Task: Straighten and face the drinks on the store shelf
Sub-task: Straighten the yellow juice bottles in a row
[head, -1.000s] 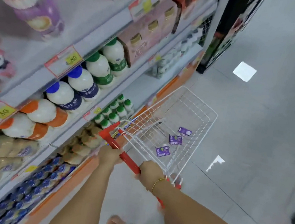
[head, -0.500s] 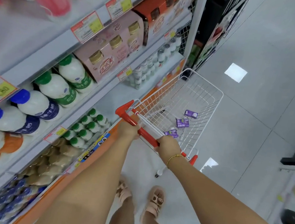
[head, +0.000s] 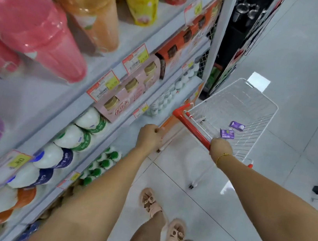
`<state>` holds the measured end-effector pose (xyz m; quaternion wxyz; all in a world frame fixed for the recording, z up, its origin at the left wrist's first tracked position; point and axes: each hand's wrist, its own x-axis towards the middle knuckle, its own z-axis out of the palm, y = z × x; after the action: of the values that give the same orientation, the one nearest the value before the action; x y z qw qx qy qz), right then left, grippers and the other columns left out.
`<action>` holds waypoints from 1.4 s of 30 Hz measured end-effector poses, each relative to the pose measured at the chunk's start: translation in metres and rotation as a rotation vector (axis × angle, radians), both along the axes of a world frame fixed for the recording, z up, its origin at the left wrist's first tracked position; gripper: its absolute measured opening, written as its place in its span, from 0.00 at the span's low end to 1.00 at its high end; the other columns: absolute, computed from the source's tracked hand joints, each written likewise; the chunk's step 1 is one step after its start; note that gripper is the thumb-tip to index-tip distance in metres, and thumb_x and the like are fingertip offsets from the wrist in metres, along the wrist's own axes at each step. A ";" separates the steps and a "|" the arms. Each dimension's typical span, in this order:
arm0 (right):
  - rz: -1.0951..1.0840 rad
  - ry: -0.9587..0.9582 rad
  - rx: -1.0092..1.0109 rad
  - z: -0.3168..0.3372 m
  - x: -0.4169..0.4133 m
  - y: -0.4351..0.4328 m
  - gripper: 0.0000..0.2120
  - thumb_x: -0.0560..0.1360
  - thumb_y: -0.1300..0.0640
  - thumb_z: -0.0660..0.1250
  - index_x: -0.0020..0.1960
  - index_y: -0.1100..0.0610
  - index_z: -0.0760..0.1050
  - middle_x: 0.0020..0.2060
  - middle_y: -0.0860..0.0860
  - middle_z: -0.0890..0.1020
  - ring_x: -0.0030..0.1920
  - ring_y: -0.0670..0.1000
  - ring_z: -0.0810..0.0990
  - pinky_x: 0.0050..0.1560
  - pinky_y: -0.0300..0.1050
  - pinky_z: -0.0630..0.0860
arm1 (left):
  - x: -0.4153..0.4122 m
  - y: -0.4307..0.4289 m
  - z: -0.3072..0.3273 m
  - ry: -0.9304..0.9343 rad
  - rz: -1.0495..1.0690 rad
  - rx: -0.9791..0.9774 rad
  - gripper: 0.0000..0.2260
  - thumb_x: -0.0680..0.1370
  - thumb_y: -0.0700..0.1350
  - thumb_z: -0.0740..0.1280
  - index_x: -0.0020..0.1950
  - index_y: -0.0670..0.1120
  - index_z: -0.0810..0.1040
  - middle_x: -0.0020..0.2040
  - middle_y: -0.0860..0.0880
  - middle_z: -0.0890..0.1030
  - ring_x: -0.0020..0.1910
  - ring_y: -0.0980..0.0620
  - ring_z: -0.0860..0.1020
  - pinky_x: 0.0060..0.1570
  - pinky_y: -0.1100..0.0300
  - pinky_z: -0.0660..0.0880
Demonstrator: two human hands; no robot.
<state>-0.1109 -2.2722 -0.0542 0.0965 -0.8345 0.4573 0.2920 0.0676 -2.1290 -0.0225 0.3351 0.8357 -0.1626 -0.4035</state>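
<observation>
The store shelf (head: 97,148) runs along my left, its drinks lying with caps pointing at the aisle. White bottles with green labels (head: 89,122), blue labels (head: 54,158) and orange labels (head: 10,199) fill one tier. Small green-capped bottles (head: 105,162) stand on the tier below. My left hand (head: 149,137) is a closed fist with nothing in it, hovering beside the shelf's front edge, off the cart. My right hand (head: 220,149) grips the red handle (head: 191,128) of a white wire cart (head: 258,101).
Two purple cartons (head: 227,133) lie in the cart basket. Pink boxes of jars (head: 129,89) and small white bottles (head: 167,97) sit farther along. Large pink and orange cups (head: 44,28) overhang the top tier. A dark display stand (head: 240,29) ends the aisle. My sandalled feet (head: 174,235) stand on white tile.
My left hand has let go of the red handle and moved left toward the shelf edge. The cart has swung right and away, held by the right hand alone.
</observation>
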 end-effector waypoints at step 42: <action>1.285 -1.804 0.051 0.471 0.250 0.219 0.10 0.73 0.61 0.69 0.53 0.62 0.78 0.47 0.57 0.79 0.46 0.58 0.79 0.45 0.45 0.74 | 0.036 0.269 0.463 -1.608 0.824 -0.180 0.12 0.76 0.41 0.68 0.58 0.42 0.76 0.52 0.51 0.74 0.50 0.55 0.74 0.53 0.59 0.74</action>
<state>0.1392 -2.0536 0.4172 0.2418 -0.8208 -0.3050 -0.4181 0.1032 -1.8599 0.4405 0.3022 0.8280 -0.0666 0.4677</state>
